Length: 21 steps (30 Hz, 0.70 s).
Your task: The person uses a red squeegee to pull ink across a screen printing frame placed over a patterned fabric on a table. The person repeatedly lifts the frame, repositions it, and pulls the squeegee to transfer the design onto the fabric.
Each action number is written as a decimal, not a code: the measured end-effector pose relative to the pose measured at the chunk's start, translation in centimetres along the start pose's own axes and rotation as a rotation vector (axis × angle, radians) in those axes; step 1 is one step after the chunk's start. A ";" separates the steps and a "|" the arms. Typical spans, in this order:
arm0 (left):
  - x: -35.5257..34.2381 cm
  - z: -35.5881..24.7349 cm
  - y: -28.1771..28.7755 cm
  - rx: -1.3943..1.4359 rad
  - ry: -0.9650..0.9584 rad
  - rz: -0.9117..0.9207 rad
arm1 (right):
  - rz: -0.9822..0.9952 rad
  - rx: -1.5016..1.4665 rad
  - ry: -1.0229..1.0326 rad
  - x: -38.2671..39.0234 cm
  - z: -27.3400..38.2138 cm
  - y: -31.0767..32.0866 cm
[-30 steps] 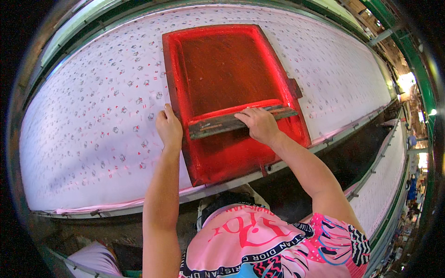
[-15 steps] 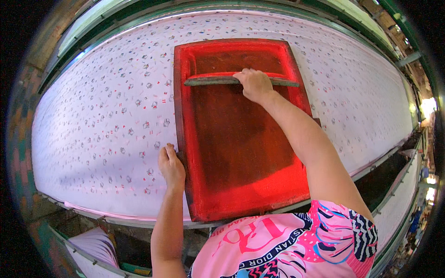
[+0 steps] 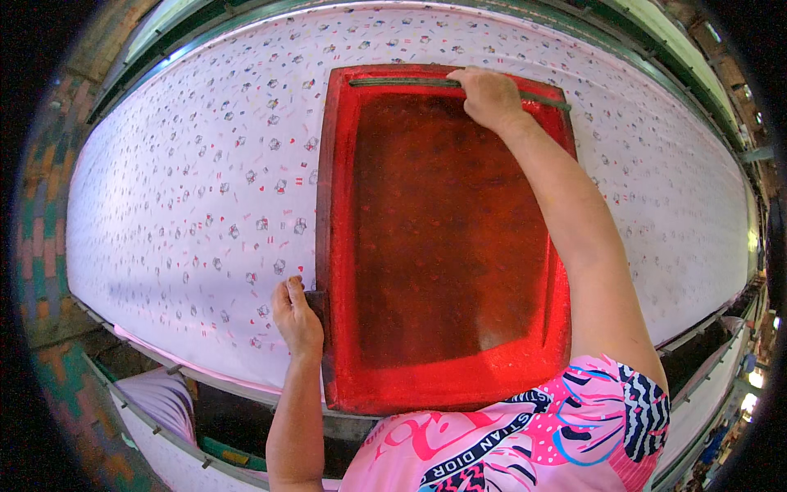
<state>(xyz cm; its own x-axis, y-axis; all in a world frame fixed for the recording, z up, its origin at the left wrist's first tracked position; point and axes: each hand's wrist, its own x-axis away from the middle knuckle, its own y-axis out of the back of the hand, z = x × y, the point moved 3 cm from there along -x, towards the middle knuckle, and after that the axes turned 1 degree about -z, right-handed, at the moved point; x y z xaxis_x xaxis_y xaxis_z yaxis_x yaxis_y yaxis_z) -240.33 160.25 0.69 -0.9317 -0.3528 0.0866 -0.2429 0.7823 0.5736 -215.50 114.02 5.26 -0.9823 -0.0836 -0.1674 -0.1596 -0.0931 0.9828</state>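
A red printing screen frame (image 3: pixel 336 205) lies flat on a long white cloth (image 3: pixel 180 189) dotted with small printed figures. My right hand (image 3: pixel 490 97) grips a long dark squeegee (image 3: pixel 393 83) at the frame's far end, arm stretched over the red mesh. My left hand (image 3: pixel 295 313) rests on the cloth and holds a small tab on the frame's left edge, near its front corner.
The cloth covers a long table whose front rail (image 3: pixel 164 361) runs below my left hand. A second cloth-covered table (image 3: pixel 713 394) lies at the right. A green rail (image 3: pixel 656 49) borders the far side. Patterned floor (image 3: pixel 49 246) shows at the left.
My right hand has pushed the squeegee from the near part of the screen to its far end. My left hand has stayed at the frame's left edge.
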 end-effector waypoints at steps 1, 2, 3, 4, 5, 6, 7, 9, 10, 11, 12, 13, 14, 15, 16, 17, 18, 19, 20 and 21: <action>0.1 0.0 0.0 -0.009 0.005 -0.002 | -0.019 -0.004 0.003 -0.2 -0.5 -0.2; 0.1 -0.3 0.0 -0.015 0.004 -0.002 | -0.039 -0.006 0.003 -0.3 -0.9 -0.3; 0.3 -0.6 0.0 -0.021 0.003 -0.002 | -0.055 -0.007 0.004 0.0 -0.9 -0.4; 0.3 -0.8 0.1 -0.027 0.001 -0.002 | -0.076 -0.012 0.011 0.3 -1.1 -0.9; 0.3 -0.8 0.0 -0.027 -0.007 0.003 | -0.099 -0.010 0.022 0.5 -1.6 -1.1; 0.3 -0.8 0.1 -0.027 -0.017 0.009 | -0.122 -0.008 0.031 0.6 -2.0 -1.2; 0.3 -0.7 0.1 -0.026 -0.027 0.015 | -0.137 -0.013 0.047 0.7 -2.4 -1.6; 0.2 -0.8 0.1 -0.027 -0.006 0.008 | -0.061 0.008 0.056 0.2 -2.5 -1.2; 0.3 -0.7 0.1 -0.027 0.002 0.006 | -0.023 0.019 0.059 0.1 -2.5 -1.1; 0.3 -0.6 0.3 -0.021 0.007 -0.002 | 0.039 0.012 0.040 -0.3 -2.2 -0.5; 0.3 -0.4 0.3 -0.015 0.012 -0.009 | 0.101 0.004 0.020 -0.6 -2.0 0.2; 0.3 -0.4 0.4 -0.010 0.015 -0.015 | 0.162 -0.005 -0.001 -0.8 -1.8 0.9; 0.4 -0.6 0.4 -0.014 0.002 -0.014 | 0.194 -0.010 0.006 -0.8 -2.0 1.2; 0.3 -1.0 0.3 -0.019 -0.011 -0.013 | 0.226 -0.016 0.012 -0.7 -2.2 1.5; 0.3 -1.4 0.2 -0.024 -0.026 -0.010 | 0.258 -0.022 0.016 -0.3 -2.3 1.7; 0.4 -1.3 0.2 -0.013 -0.028 -0.009 | 0.271 -0.030 0.020 0.2 -1.8 1.9; 0.3 -1.1 0.4 -0.005 -0.034 -0.006 | 0.278 -0.038 0.009 1.0 -1.3 2.0; 0.3 -1.1 0.5 0.004 -0.042 -0.001 | 0.284 -0.045 -0.005 2.0 -0.8 2.0; 0.3 -1.4 0.6 0.010 -0.048 0.012 | 0.288 -0.053 -0.024 3.1 -0.3 2.2; 0.2 -1.7 0.3 0.016 -0.046 0.035 | 0.276 -0.036 0.009 4.8 0.3 2.6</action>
<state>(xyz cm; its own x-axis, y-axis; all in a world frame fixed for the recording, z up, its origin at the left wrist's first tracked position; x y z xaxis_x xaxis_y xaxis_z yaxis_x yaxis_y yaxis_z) -240.17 159.52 2.24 -0.9511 -0.3012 0.0683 -0.2138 0.8017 0.5581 -220.70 113.64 6.99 -0.9872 -0.1195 0.1051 0.1173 -0.1004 0.9880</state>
